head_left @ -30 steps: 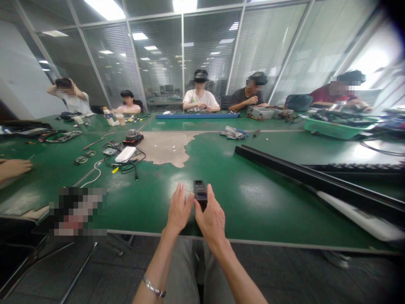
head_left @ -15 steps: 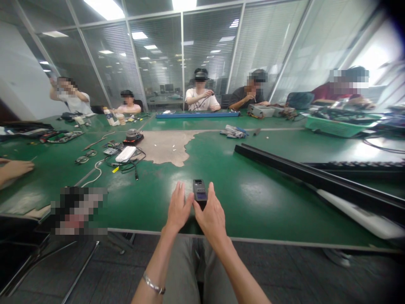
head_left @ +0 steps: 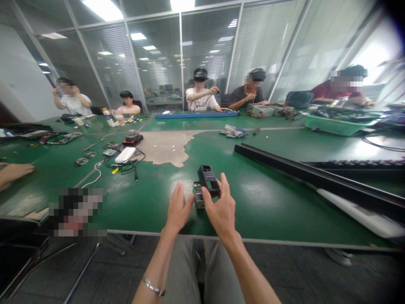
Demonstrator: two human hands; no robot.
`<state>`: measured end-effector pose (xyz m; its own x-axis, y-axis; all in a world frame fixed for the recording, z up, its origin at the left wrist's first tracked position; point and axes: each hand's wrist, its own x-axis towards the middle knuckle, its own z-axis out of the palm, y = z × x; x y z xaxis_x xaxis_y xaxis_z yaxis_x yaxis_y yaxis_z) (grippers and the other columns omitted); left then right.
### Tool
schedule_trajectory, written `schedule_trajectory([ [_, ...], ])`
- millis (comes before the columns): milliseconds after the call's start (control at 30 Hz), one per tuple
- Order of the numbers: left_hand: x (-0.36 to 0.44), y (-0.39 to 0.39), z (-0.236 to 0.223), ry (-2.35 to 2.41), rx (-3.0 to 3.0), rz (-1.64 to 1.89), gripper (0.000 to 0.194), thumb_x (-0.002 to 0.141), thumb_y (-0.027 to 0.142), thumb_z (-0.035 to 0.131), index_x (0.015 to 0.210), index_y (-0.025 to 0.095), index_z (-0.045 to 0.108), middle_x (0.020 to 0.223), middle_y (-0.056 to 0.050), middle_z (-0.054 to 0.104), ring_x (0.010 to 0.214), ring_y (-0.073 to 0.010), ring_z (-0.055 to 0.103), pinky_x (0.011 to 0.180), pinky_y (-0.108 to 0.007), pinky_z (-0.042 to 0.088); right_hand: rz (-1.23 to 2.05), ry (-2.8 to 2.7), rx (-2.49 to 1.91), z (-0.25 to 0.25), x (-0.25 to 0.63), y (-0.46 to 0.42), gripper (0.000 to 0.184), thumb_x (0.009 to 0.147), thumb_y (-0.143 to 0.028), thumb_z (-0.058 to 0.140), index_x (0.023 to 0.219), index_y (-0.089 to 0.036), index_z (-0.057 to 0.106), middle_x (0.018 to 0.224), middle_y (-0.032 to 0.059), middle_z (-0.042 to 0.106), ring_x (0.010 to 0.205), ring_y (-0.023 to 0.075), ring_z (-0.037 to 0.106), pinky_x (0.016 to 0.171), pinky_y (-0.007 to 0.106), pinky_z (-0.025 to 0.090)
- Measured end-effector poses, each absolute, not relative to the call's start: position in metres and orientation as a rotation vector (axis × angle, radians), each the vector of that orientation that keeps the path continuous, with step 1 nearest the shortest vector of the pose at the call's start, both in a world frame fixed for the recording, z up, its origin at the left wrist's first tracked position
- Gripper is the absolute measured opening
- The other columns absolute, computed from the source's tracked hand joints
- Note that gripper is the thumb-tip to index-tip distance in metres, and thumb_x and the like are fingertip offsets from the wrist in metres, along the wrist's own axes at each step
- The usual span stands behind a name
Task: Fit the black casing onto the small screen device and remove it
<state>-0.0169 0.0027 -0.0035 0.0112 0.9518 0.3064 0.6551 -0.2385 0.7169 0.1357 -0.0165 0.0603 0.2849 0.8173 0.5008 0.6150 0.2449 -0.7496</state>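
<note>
Our right hand [head_left: 223, 211] grips the black case [head_left: 207, 173] at the circuit board's [head_left: 198, 196] one o'clock, lengthwise toward eleven; our left hand [head_left: 179, 207] spreads empty.

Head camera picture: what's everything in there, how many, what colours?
Table: one, green, across the middle
Cover: one, black, front middle
Circuit board: one, greenish, left of cover
Long bars: two, black, right
Slim piece: one, white, beside bars
Basket: one, green, far right
Gloves: count unclear, grey and blue, beyond centre
Glasses: one pair, colour unclear, left
Box: one, white, left
Rail: one, blue, far side
People: five, mixed tops, far side
Another hand: one, bare, left edge
Small parts: many, mixed colours, left
Bracelet: one, silver, left wrist
Left hand: one, bare, beside board
Right hand: one, bare, holding cover
</note>
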Motion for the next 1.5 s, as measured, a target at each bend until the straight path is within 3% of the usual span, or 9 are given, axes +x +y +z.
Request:
schedule_trajectory([
  [333, -0.014, 0.000, 0.002, 1.724, 2.082, 0.980, 0.067, 0.092, 0.064, 0.042, 0.135, 0.014, 0.056, 0.157, -0.017, 0.029, 0.145, -0.0307, 0.029, 0.117, -0.046, 0.025, 0.193, -1.414, -1.673, 0.008, 0.177, -0.019, 0.083, 0.087, -0.051, 0.054, 0.152, -0.009, 0.023, 0.134, 0.0217, 0.058, 0.118, 0.0335, 0.060, 0.096, 0.048, 0.048],
  [600, -0.014, -0.001, 0.004, 1.716, 2.115, 0.969, 0.066, 0.090, 0.064, 0.046, 0.133, 0.016, 0.058, 0.158, -0.016, 0.028, 0.145, -0.0315, 0.028, 0.118, -0.048, 0.023, 0.181, -1.462, -1.666, -0.002, 0.178, -0.020, 0.081, 0.088, -0.047, 0.053, 0.152, -0.007, 0.022, 0.137, 0.0225, 0.055, 0.122, 0.0330, 0.057, 0.099, 0.049, 0.047],
  [800, -0.013, -0.001, 0.006, 1.686, 2.142, 0.932, 0.061, 0.091, 0.063, 0.045, 0.134, 0.021, 0.058, 0.159, -0.013, 0.026, 0.145, -0.0317, 0.027, 0.118, -0.050, 0.021, 0.103, -1.483, -1.626, -0.009, 0.179, -0.019, 0.086, 0.087, -0.049, 0.056, 0.152, -0.005, 0.022, 0.146, 0.0249, 0.044, 0.132, 0.0329, 0.048, 0.105, 0.050, 0.042],
  [967, -0.013, -0.001, 0.006, 1.692, 2.153, 0.909, 0.061, 0.092, 0.064, 0.044, 0.133, 0.022, 0.059, 0.159, -0.012, 0.026, 0.146, -0.0311, 0.026, 0.118, -0.050, 0.020, 0.127, -1.491, -1.585, -0.009, 0.181, -0.019, 0.080, 0.089, -0.048, 0.053, 0.152, -0.008, 0.022, 0.140, 0.0227, 0.052, 0.126, 0.0315, 0.054, 0.102, 0.050, 0.045],
  [1100, -0.014, -0.001, 0.004, 1.693, 2.118, 0.917, 0.066, 0.092, 0.065, 0.042, 0.138, 0.018, 0.053, 0.159, -0.014, 0.025, 0.146, -0.0305, 0.025, 0.119, -0.050, 0.019, 0.167, -1.442, -1.606, 0.008, 0.177, -0.021, 0.078, 0.089, -0.048, 0.054, 0.152, -0.011, 0.025, 0.137, 0.0206, 0.056, 0.123, 0.0313, 0.057, 0.101, 0.049, 0.046],
  [1267, -0.016, 0.002, 0.001, 1.652, 1.952, 1.003, 0.070, 0.097, 0.061, 0.030, 0.150, 0.015, 0.033, 0.160, -0.013, 0.022, 0.149, -0.0241, 0.018, 0.121, -0.045, 0.015, 0.235, -1.413, -1.506, 0.045, 0.155, -0.027, 0.079, 0.088, -0.046, 0.057, 0.153, -0.016, 0.023, 0.136, 0.0159, 0.058, 0.121, 0.0275, 0.059, 0.101, 0.044, 0.047],
  [1500, -0.017, 0.002, 0.000, 1.585, 1.751, 1.143, 0.076, 0.096, 0.064, 0.029, 0.154, 0.016, 0.023, 0.161, -0.011, 0.018, 0.149, -0.0231, 0.016, 0.122, -0.042, 0.014, 0.226, -1.572, -1.492, 0.055, 0.120, -0.023, 0.076, 0.090, -0.039, 0.054, 0.152, -0.011, 0.023, 0.139, 0.0210, 0.054, 0.121, 0.0319, 0.059, 0.097, 0.048, 0.049],
])
